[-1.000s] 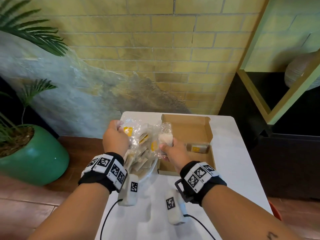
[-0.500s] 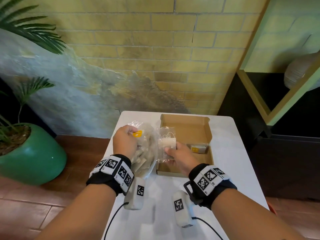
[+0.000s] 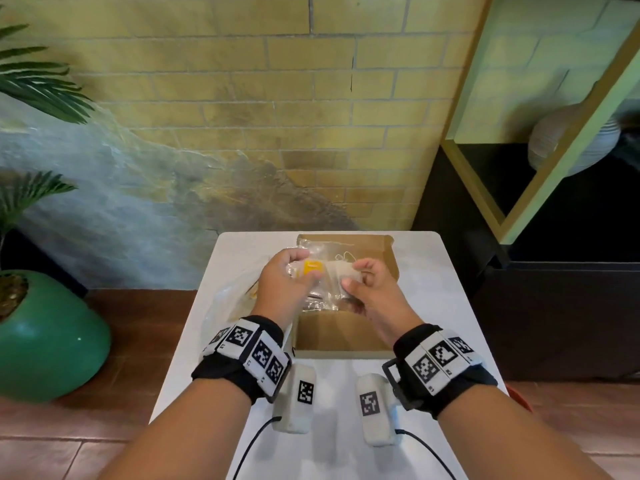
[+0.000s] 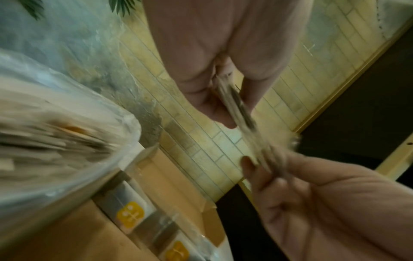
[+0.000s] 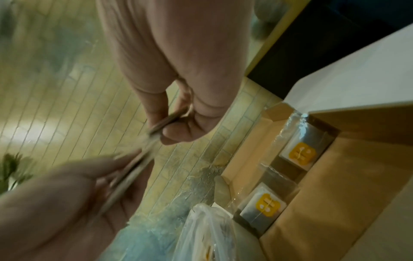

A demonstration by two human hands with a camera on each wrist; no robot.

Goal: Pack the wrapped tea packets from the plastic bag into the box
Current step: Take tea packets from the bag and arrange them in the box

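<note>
Much of the box (image 3: 343,336) floor is hidden behind our hands, and the wrist views are smeared. A white table (image 3: 446,306) stands against a yellow brick wall (image 3: 242,98), a green plant pot (image 3: 48,337) at the left. Our left hand (image 3: 282,285) and right hand (image 3: 372,292) both pinch one wrapped tea packet (image 3: 327,271) above the box; two packets (image 5: 283,169) lie inside. The plastic bag (image 3: 230,301) rests left of the box.

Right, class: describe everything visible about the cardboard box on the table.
The cardboard box is plain brown, shallow and open-topped, its flap raised at the far side. It sits on the white table, beside the plastic bag. Two clear-wrapped tea packets with yellow tags lie inside. Both hands hold another packet above it.
</note>
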